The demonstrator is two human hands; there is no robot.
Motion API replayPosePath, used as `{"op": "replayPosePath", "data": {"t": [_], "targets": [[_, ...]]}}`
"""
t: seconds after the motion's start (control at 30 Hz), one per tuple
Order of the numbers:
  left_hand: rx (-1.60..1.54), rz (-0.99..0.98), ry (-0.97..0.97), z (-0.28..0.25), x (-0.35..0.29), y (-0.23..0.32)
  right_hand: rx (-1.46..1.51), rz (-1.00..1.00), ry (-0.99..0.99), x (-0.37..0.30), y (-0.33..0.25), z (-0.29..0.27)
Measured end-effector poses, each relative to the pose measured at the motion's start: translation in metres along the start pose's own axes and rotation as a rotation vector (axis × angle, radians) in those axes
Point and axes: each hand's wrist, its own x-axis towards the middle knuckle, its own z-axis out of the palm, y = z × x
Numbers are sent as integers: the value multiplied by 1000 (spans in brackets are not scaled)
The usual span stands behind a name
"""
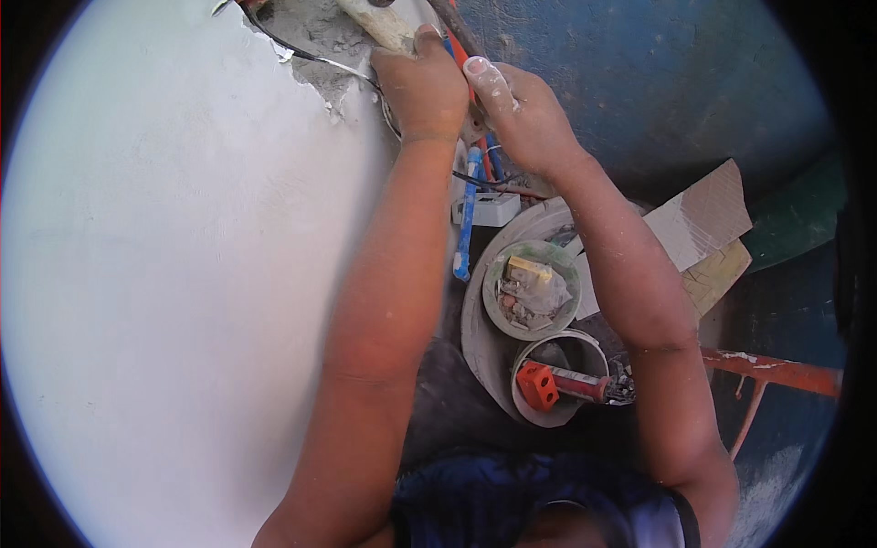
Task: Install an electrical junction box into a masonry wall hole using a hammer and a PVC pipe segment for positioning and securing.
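Both my arms reach up along a white wall (201, 256) to a broken patch of rough grey cement (315, 36) at the top. My left hand (422, 91) is closed around a pale, worn wooden stick (388, 26); its far end leaves the picture. Close beside it, my right hand (530, 114) is closed on a dark rod (457, 27) that slants up past the top edge. White plaster smears the right thumb. A black and white cable (338, 66) runs from the broken patch behind my left hand. Orange and blue tubes show between the hands.
Below hangs a blue pipe (468, 215) near a white electrical box (493, 209). A round grey rim (475, 320) surrounds a bowl of debris (498, 315) and a bucket (559, 422) with an orange block (537, 386) and a tube. Cardboard (699, 219) and a rusty orange bar (776, 371) stand right.
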Motion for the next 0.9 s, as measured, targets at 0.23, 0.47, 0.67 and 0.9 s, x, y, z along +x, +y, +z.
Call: {"op": "replayPosePath", "data": {"t": [0.23,0.47,0.67,0.9], "targets": [[-120,-133,-223,-13,-39,31,366,178,106,-58,3,-29],[-288,-113,-247,-3,-78,23,500,270,223,-95,19,-63],[-500,-153,-109,-9,-47,36,609,268,254,-96,21,-82],[-540,-348,-113,-2,-29,48,547,211,140,-96,18,-75]]}}
